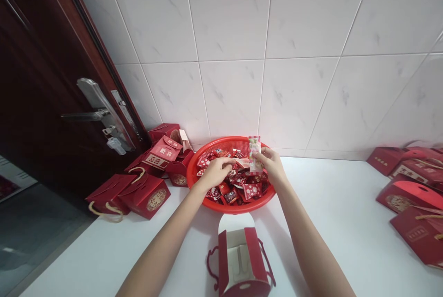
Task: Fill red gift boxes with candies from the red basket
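Observation:
A red plastic basket point(235, 209) full of wrapped candies point(252, 190) stands against the tiled wall. Over its right side, my right hand point(272, 163) pinches a long clear packet point(255, 154) with pink and green print, held upright. My left hand point(218, 172) is over the basket's left part, its fingertips closed at a pale pink packet point(243, 163) among the candies. In front of the basket lies an open dark red box point(238, 264) with rope handles; its pale inside shows nothing in it.
Closed red gift boxes point(143, 193) are piled at the left, near a dark door with a metal handle point(93, 114). More red boxes point(415, 195) stand at the right edge of the white table point(325, 204). The tiled wall point(231, 98) rises behind.

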A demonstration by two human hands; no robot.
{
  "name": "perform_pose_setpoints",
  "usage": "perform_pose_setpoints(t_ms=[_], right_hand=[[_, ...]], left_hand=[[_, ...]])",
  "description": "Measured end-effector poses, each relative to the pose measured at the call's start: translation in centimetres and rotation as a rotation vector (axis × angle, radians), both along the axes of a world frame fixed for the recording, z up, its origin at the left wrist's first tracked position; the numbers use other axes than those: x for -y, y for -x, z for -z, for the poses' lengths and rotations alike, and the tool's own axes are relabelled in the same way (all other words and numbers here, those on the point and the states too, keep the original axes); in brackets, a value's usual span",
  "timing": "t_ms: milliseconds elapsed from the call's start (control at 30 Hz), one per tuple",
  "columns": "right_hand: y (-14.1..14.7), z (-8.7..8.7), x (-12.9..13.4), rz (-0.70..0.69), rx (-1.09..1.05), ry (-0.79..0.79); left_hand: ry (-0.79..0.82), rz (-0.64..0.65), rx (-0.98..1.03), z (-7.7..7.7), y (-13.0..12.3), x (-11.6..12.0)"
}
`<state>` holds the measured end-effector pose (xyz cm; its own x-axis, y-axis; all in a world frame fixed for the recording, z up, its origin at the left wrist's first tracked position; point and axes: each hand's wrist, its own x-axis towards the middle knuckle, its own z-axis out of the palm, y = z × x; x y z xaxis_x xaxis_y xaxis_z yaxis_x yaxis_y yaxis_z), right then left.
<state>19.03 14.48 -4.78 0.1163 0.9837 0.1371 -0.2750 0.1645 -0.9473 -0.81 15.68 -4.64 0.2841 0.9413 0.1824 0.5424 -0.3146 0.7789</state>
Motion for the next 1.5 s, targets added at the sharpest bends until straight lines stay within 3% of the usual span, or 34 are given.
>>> perform_pose_setpoints(t_ms=[133, 400, 633, 933, 1067, 1133, 1200, 1367, 1500], right_hand=[[-0.2, 0.4, -0.5, 0.134, -0.049, 0.007], [-0.6, 1.1, -1.1, 0.200, -0.113, 0.003], [-0.5, 1.0, -1.1, 0.207, -0.125, 0.007], [-0.5, 1.0, -1.1, 0.243, -0.143, 0.011], [-0.5, 1.0, -1.1, 0.249, -0.151, 0.006], [-0.5, 1.0, -1.1, 0.243, -0.154, 0.007], [-0.6, 1.0, -1.0, 0.239, -0.156, 0.011], [-0.5, 0.8, -0.9, 0.227, -0.147, 0.022], [-0.3, 0.3, -0.3, 0.163, -0.126, 0.030]], left_hand=[[-0.078, 0.049, -0.257, 0.2, 0.1, 0.2], [-0.078, 0.020, -0.418, 0.5, -0.2, 0.3], [-0.086, 0.231, -0.622, 0.0, -1.1, 0.8], [-0.182, 0.251, -0.648, -0.2, -1.4, 1.0], [-0.243, 0.158, -0.680, -0.5, -2.0, 0.5], [-0.285, 0.103, -0.620, -0.7, -2.3, -0.2], [-0.292, 0.051, -0.415, -0.8, -2.2, -1.1], [-0.036, 0.000, 0.290, -0.4, -1.4, -2.4], [0.064, 0.002, 0.464, -0.3, -1.1, -2.2]])
